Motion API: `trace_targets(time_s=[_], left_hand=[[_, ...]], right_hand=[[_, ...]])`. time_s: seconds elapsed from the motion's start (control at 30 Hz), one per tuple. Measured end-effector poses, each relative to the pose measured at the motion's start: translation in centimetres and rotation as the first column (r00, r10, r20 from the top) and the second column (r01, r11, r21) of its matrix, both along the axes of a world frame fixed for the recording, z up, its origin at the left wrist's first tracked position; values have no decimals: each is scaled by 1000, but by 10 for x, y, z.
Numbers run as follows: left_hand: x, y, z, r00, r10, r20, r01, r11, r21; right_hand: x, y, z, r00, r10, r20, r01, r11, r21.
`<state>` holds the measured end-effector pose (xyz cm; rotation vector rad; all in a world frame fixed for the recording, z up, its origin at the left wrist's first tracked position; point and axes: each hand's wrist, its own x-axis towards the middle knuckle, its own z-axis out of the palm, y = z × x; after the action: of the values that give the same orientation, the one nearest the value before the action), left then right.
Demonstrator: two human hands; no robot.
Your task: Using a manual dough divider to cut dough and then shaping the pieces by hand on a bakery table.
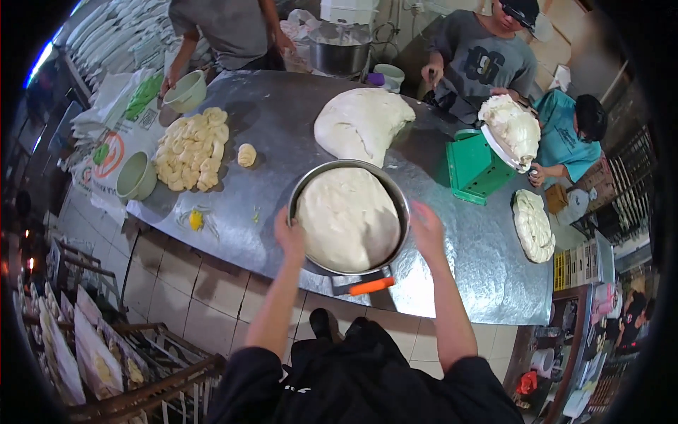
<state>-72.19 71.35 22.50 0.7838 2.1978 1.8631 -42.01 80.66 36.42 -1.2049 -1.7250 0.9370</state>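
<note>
Steel bowl point(390, 186): at our table's point(268, 141) near edge, between our hands, dough point(346, 219) inside.
Left hand point(289, 233): we curl its fingers onto the left rim.
Right hand point(428, 230): loosely open beside the right wall; contact we cannot tell.

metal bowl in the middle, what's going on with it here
Someone's left hand grips the metal bowl at its left side, with the right hand by its right side. A big pale dough mass fills most of it. Just beyond, a dough slab lies on the steel table. Across the table, more dough sits on a green scale.
</note>
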Motion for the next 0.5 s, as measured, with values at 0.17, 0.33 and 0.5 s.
trace_targets(time_s=[0.17, 0.33, 0.5], left_hand=[[173, -83, 22, 979, 203, -19, -203, 978, -43], [211, -129, 39, 981, 178, 78, -164, 973, -162], [244, -164, 25, 956, 285, 64, -278, 955, -100]], right_hand=[[150, -101, -60, 903, -409, -129, 230, 715, -661], [191, -37, -67, 932, -249, -265, -12, 708, -706], [163, 30, -74, 971, 128, -202, -235, 675, -700]])
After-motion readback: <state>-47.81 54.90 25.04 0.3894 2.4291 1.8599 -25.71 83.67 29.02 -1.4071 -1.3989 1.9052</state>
